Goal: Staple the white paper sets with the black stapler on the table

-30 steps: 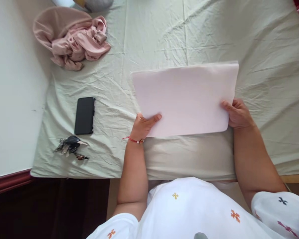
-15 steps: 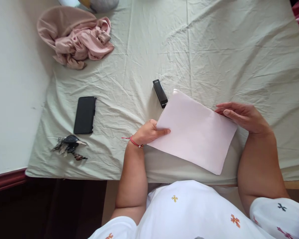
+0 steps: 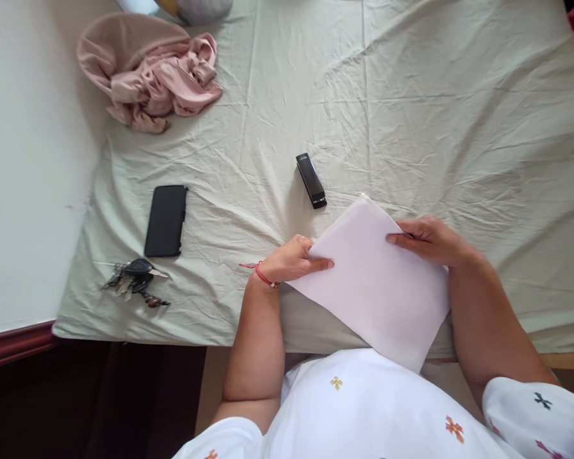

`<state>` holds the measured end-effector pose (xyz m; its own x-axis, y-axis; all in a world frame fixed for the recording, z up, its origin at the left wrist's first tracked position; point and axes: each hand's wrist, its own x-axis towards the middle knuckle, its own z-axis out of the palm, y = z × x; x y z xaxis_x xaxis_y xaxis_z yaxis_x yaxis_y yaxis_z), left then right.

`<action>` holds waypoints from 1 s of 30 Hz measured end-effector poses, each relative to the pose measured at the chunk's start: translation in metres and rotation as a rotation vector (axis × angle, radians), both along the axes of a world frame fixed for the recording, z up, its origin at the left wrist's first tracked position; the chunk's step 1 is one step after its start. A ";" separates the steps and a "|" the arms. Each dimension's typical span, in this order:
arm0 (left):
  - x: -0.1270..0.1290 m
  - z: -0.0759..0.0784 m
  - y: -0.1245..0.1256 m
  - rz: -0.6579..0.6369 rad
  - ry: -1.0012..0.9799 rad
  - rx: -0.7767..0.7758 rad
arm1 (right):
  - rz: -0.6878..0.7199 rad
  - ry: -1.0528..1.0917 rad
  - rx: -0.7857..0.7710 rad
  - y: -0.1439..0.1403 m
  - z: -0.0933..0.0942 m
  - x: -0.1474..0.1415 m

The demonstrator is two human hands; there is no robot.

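Observation:
A stack of white paper [image 3: 380, 280] is tilted between my hands, its lower corner reaching over my shirt at the bed's near edge. My left hand [image 3: 301, 258] is closed on the left edge, thumb on top and fingers underneath. At the upper right edge my right hand [image 3: 428, 240] pinches the sheets, its thumb lying on the top face. How many sheets there are cannot be made out. Just beyond the paper's upper left edge, apart from both hands, a black stapler [image 3: 310, 180] lies on the sheet.
A wrinkled pale green bedsheet [image 3: 411, 115] covers the surface. To the left lie a black phone [image 3: 166, 221] and a bunch of keys [image 3: 138, 278]. Crumpled pink cloth [image 3: 167, 76] is at the far left, near the wall [image 3: 29, 159].
My right hand has moved left along the paper's edge and closed on it. The paper has turned clockwise, its lower corner coming nearer to me and its top corner leaving the stapler.

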<state>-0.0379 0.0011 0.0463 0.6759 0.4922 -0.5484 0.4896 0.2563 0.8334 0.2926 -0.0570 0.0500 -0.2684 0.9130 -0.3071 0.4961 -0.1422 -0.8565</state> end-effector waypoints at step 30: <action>0.023 -0.015 -0.002 0.871 -0.734 -0.097 | -0.349 0.597 -0.372 -0.001 -0.021 -0.026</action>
